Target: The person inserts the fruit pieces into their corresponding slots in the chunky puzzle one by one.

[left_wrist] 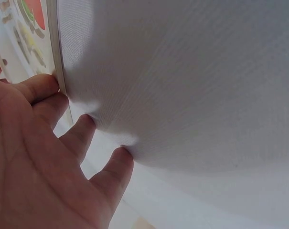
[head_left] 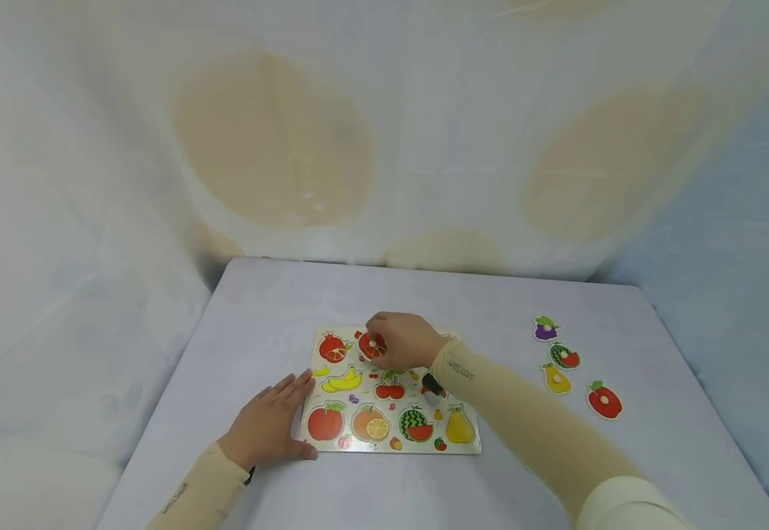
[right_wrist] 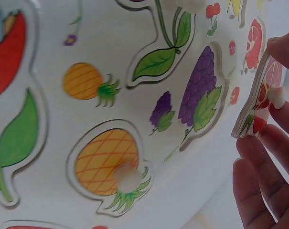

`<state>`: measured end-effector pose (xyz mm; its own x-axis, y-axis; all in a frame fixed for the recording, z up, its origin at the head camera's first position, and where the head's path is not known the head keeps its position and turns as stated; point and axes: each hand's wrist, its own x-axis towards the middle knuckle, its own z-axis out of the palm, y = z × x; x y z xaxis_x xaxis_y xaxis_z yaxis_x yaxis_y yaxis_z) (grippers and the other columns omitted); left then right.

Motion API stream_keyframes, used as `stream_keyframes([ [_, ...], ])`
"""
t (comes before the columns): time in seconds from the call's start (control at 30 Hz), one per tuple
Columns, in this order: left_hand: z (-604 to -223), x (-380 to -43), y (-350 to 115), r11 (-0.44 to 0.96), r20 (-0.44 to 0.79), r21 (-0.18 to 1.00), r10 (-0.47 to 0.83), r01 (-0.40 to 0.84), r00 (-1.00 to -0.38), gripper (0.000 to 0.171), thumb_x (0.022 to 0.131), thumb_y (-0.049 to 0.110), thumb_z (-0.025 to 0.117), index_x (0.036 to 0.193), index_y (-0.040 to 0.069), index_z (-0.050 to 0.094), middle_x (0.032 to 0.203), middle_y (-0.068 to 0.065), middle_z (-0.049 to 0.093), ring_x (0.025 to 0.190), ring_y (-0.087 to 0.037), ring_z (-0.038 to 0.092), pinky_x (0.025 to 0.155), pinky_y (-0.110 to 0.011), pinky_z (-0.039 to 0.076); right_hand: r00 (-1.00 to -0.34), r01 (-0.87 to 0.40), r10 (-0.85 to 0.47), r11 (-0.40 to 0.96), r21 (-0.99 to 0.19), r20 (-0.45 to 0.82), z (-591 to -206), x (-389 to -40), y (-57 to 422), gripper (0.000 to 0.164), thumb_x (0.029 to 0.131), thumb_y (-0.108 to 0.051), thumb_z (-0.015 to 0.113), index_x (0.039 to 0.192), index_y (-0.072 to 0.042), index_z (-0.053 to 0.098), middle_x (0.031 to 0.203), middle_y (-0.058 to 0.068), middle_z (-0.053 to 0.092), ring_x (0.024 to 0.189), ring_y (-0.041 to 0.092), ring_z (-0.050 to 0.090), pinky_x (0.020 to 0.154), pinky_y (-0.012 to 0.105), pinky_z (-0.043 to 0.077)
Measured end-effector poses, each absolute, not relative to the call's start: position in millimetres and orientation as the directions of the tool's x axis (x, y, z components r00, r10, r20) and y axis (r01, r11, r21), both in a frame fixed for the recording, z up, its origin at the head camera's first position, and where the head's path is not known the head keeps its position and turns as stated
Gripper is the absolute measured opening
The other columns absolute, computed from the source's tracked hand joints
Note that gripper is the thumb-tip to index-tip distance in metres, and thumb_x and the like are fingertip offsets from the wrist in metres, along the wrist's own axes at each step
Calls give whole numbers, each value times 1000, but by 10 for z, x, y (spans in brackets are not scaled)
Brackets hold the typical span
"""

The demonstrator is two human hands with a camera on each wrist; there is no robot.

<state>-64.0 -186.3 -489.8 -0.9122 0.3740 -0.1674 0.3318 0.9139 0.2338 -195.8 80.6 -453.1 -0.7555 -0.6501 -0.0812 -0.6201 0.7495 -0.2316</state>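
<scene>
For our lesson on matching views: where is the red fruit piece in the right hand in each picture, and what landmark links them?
Head: the red fruit piece is just below centre, in the fingers of the right hand.
Left wrist: it cannot be made out.
Right wrist: near the right edge, slightly above mid-height.
Shared landmark: the puzzle board.

The right hand (head_left: 402, 342) and its beige fabric sleeve (head_left: 523, 408) hide much of the far right part of the white, fruit-printed puzzle board (head_left: 377, 447). The orange pineapple piece's (right_wrist: 103, 162) round white knob (right_wrist: 128, 178) is blurred.
</scene>
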Motion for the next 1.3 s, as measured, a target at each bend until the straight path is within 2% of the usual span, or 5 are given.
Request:
stream_keyframes([
  [0.23, -4893, -631, -1844, 912, -174, 237, 380, 336, -909, 114, 60, 62, 88, 150, 7, 44, 158, -4, 37, 142, -32, 35, 109, -58, 36, -744, -633, -665, 734, -245, -70, -4549, -1996, 622, 39, 82, -43, 79, 111, -20, 70, 118, -5, 64, 85, 7, 57, 82, 26, 53],
  [0.47, -4896, -608, -1839, 914, -178, 233, 375, 332, -910, 115, 60, 63, 87, 151, 8, 43, 158, -4, 36, 143, -31, 34, 110, -58, 35, -743, -634, -665, 734, -244, -72, -4644, -2024, 447, 45, 81, -46, 79, 118, -20, 69, 118, -6, 64, 89, 8, 57, 86, 28, 53],
  [0.8, -4865, -564, -1782, 910, -171, 241, 381, 336, -909, 115, 60, 62, 88, 151, 8, 44, 158, -4, 36, 143, -31, 34, 110, -57, 35, -751, -623, -653, 751, -219, -102, -4738, -2046, 312, 54, 80, -47, 79, 126, -21, 67, 113, -10, 66, 91, 6, 56, 83, 27, 52],
  [1.07, -4870, -542, -1748, 910, -172, 240, 383, 339, -907, 115, 59, 63, 88, 151, 8, 44, 158, -4, 36, 143, -31, 34, 110, -57, 35, -730, -627, -665, 743, -234, -157, -4704, -1996, 267, 58, 83, -44, 79, 133, -19, 64, 131, -4, 62, 108, 11, 58, 97, 31, 50],
  [1.3, -4886, -531, -1748, 907, -157, 232, 390, 350, -907, 115, 59, 63, 88, 150, 8, 45, 158, -4, 36, 143, -31, 35, 110, -56, 35, -726, -629, -669, 740, -240, -160, -4729, -1978, 249, 49, 84, -42, 80, 127, -22, 68, 137, -4, 58, 113, 12, 58, 100, 32, 48],
])
